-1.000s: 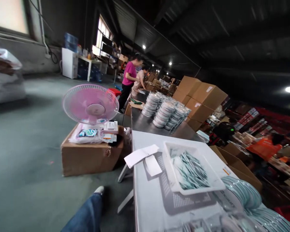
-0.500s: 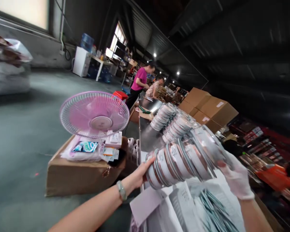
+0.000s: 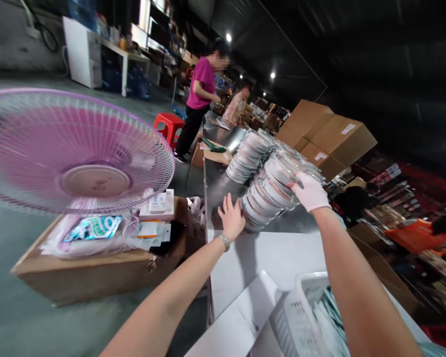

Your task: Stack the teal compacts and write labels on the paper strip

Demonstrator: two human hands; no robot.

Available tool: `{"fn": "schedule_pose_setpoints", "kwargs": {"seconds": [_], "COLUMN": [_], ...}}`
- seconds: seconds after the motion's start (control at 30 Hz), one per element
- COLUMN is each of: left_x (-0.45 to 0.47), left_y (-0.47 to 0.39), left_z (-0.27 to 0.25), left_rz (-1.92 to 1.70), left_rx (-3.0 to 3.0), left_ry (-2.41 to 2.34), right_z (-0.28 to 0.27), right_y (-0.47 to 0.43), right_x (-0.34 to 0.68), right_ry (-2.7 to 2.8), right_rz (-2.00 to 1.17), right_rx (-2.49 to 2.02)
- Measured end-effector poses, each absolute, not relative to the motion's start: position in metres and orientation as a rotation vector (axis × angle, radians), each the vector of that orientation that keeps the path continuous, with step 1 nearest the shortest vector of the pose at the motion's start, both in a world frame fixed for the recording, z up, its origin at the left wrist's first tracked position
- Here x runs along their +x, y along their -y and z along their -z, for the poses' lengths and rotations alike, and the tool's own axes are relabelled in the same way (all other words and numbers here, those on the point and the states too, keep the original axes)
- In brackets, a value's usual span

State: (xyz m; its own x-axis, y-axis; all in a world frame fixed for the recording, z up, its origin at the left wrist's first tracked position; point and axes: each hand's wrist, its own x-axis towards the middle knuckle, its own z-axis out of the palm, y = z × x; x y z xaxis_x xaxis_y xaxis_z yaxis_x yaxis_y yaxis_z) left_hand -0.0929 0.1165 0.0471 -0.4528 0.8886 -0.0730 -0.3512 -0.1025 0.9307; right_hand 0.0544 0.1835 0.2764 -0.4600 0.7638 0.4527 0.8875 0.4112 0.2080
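My left hand (image 3: 232, 218), bare with a bracelet at the wrist, is open with fingers spread beside the lower end of a stack of round clear containers (image 3: 262, 201) with white bands. The thumb side is close to the stack; contact is unclear. My right hand (image 3: 310, 192), in a white glove with bare fingertips showing, rests against the upper right of the same stack, fingers extended and partly hidden. The stack stands on the metal table (image 3: 223, 186), close against other stacks (image 3: 247, 153) of the same containers.
A white basket (image 3: 297, 317) holding grey-green strips and a white box (image 3: 241, 317) are at the near end. Left are a pink fan (image 3: 96, 181) and a carton (image 3: 107, 277). Farther off are a red stool (image 3: 169, 124), two people (image 3: 202, 84) and stacked cartons (image 3: 327, 134).
The container stack moved from between both my hands above the basket to the table beside the others. My left hand has let go and spread. The view has shifted forward.
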Motion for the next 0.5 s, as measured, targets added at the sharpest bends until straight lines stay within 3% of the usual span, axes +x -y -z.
{"fn": "schedule_pose_setpoints", "kwargs": {"seconds": [0.27, 0.5], "left_x": [-0.111, -0.084], "left_y": [-0.013, 0.057], "left_z": [-0.01, -0.017], "left_rz": [-1.307, -0.915], "left_rx": [1.196, 1.412], "left_ry": [-1.249, -1.337], "right_z": [-0.264, -0.195], "right_y": [-0.102, 0.081], "right_x": [0.036, 0.068], "right_ry": [2.366, 2.593], "right_rz": [0.743, 0.006], "right_rx": [-1.565, -2.034]}}
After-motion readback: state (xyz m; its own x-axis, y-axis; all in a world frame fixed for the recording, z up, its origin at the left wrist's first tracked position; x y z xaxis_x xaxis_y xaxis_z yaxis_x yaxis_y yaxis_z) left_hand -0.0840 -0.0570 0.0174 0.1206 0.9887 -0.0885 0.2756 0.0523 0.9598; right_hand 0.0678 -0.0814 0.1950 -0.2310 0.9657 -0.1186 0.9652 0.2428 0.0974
